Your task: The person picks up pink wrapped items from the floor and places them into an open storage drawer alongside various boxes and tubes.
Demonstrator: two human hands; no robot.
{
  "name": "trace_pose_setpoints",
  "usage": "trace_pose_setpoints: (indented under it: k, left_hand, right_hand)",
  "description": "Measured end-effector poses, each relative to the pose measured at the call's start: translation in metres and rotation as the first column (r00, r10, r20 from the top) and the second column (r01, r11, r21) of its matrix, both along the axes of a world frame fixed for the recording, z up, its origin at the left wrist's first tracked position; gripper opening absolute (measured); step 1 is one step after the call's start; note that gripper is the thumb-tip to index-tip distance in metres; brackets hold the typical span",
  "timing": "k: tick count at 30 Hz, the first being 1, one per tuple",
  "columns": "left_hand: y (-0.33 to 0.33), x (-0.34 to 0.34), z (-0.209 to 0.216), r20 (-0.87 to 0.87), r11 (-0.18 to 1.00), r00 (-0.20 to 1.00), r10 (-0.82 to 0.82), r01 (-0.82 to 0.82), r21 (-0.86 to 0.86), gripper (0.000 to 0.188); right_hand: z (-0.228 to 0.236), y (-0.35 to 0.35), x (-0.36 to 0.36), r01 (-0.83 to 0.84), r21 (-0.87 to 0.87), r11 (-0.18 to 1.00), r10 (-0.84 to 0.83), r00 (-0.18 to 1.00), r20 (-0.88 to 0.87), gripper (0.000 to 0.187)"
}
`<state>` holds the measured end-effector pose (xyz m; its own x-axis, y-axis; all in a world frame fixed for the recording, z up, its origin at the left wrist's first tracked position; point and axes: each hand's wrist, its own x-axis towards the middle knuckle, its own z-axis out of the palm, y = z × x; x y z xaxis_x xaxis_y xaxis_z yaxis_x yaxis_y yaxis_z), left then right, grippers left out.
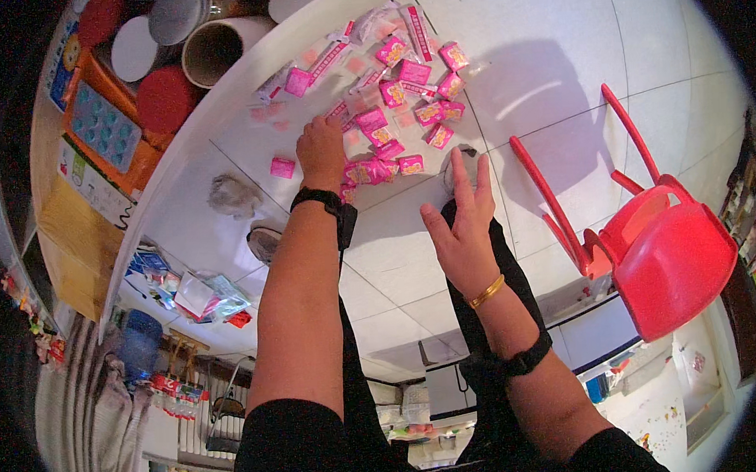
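Observation:
Many small pink boxes (372,119) and clear packets with pink stripes (417,33) lie scattered over pale floor tiles. My left hand (321,152) is among them on the left side, fingers bent down and together beside a pink-striped wrapper (337,112). What its fingertips hold, if anything, is hidden. A single pink box (282,167) lies apart, just left of this hand. A heap of crumpled pink packets (369,171) is right of my left wrist. My right hand (467,227) hovers above my right leg, fingers spread and holding nothing.
A red plastic chair (674,255) is at the right. On the left, a curved table edge (209,108) borders jars, an orange tray (139,163) and a brown envelope (79,247). A crumpled pale bag (234,196) lies near my shoe (264,242).

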<state>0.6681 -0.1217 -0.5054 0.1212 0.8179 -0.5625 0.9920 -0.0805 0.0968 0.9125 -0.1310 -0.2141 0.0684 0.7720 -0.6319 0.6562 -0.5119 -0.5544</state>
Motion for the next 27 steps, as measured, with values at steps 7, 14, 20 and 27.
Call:
trace_pose_setpoints:
  k: [7,14,20,27]
  left_hand:
    - [-0.002,0.025,-0.016,-0.134,0.994,0.988,-0.077,0.086,0.061,0.007]
    - [-0.001,0.012,-0.017,-0.134,0.999,0.990,0.050,-0.051,-0.007,0.012]
    - [-0.004,-0.010,0.037,-0.031,0.976,0.986,0.161,-0.164,-0.144,0.012]
    - [0.005,-0.077,0.156,0.338,0.985,0.925,0.173,-0.162,-0.061,0.017]
  right_hand:
    - [-0.010,0.009,0.006,-0.009,-0.013,1.000,0.009,0.999,0.041,0.091]
    - [-0.012,0.009,-0.008,-0.010,-0.002,1.000,0.010,0.999,0.031,0.085]
    - [0.002,-0.004,-0.032,-0.084,0.030,0.996,0.084,0.996,0.019,0.081]
    - [0.017,-0.001,-0.067,-0.096,0.071,0.993,0.107,0.981,-0.160,0.079]
